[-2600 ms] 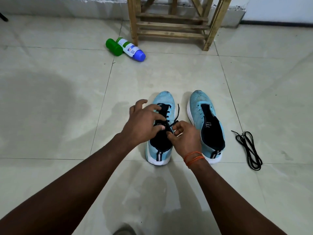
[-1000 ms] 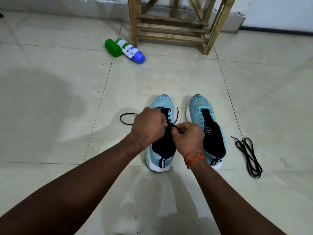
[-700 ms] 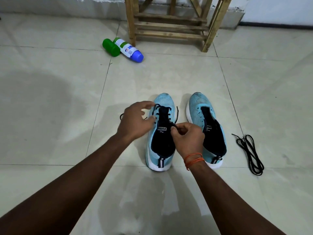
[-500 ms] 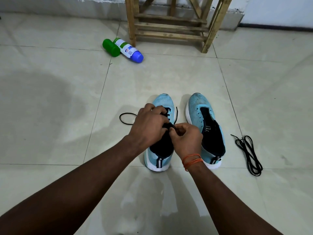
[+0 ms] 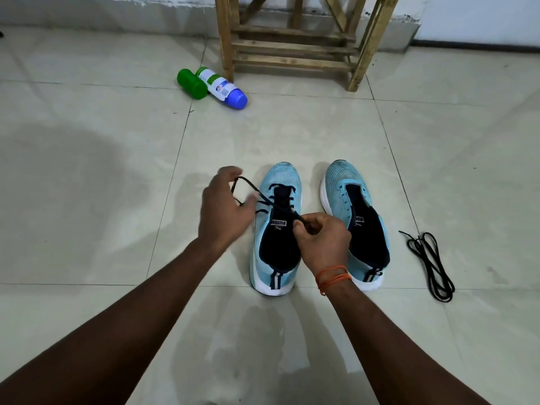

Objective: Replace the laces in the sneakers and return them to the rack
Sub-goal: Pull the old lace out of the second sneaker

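Head: L hand (image 5: 225,207) pulled lace (image 5: 264,198), prob.

Two light-blue sneakers stand side by side on the tiled floor (image 5: 292,133), toes pointing away. The partly laced sneaker (image 5: 285,178) carries a black lace (image 5: 251,187). Left hand (image 5: 225,209) holds one strand out to the side; right hand (image 5: 321,244) has a pinch grip on the lace over the tongue. The unlaced sneaker (image 5: 340,182) is to the right. Loose black lace (image 5: 422,247) lies beyond it. The wooden rack (image 5: 295,51) is behind, with two bottles (image 5: 210,84) lying beside it.
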